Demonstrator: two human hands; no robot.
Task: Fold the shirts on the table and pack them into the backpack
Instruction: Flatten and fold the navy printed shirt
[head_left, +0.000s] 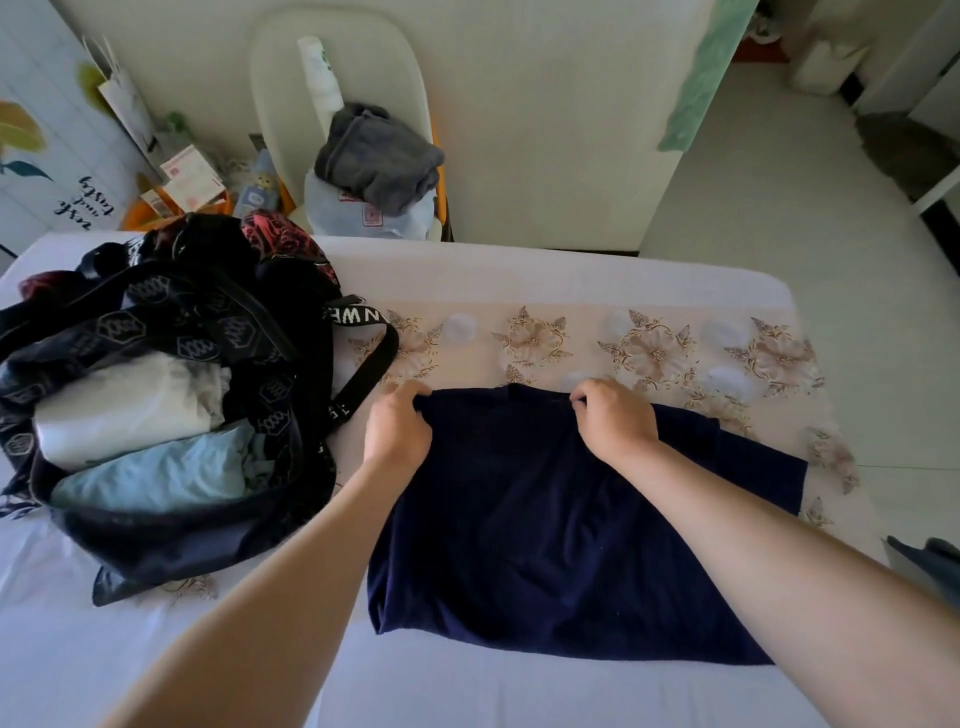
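A navy blue shirt (545, 519) lies spread on the table (467, 691), its collar at the far edge and one sleeve sticking out to the right. My left hand (397, 426) pinches the shirt's far left corner. My right hand (613, 415) pinches the cloth at the collar's right side. A black patterned backpack (171, 415) stands wide open to the left of the shirt. Inside it lie a folded white shirt (130, 405) and a folded light blue shirt (156, 478). Its black strap (369, 358) loops close to my left hand.
A floral runner (649, 348) covers the table's far part. Behind the table a chair (291, 78) carries a grey garment (379, 156) and a plastic bag. Boxes and clutter fill the back left corner. A dark cloth (930, 561) shows at the right edge.
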